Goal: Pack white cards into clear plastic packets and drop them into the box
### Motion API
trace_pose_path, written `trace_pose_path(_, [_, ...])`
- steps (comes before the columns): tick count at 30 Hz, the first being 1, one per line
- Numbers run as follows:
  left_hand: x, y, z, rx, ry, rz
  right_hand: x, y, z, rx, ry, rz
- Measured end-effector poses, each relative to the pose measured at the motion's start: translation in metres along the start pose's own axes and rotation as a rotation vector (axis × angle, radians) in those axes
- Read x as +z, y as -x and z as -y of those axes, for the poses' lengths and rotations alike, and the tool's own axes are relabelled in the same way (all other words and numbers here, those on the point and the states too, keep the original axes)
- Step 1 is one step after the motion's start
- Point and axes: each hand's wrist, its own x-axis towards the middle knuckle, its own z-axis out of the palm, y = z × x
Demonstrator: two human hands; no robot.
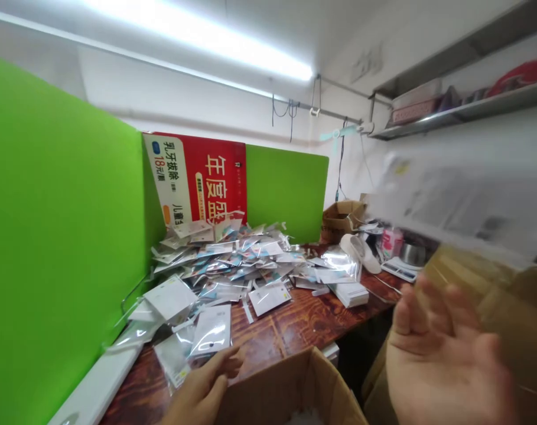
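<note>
Left hand (205, 386) — fingers loosely curled, nothing held, resting at rim of cardboard box (290, 389); clear packet (212, 330) lies just beyond fingertips on wooden table (281, 333). Right hand (441, 360) — palm open, fingers spread, empty, blurred, just right of box. Packet heap (237, 260) further beyond left hand.

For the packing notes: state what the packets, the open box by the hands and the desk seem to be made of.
Packets: clear glossy plastic film over white card, judging by glare and crinkles.
Open box: plain brown cardboard, matte, with a raw flap edge.
Desk: dark reddish wood or wood-look laminate, with a visible grain pattern and slight sheen.
</note>
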Motion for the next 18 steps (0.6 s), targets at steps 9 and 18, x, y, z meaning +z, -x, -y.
trace_pose_path(9, [0.009,-0.007,0.010,0.121,-0.124,0.036,-0.002,0.031,-0.056,0.283,0.506,0.623])
trace_pose_path(18, [0.006,-0.013,0.009,0.142,-0.308,-0.047,-0.019,0.023,-0.064,0.303,0.657,0.590])
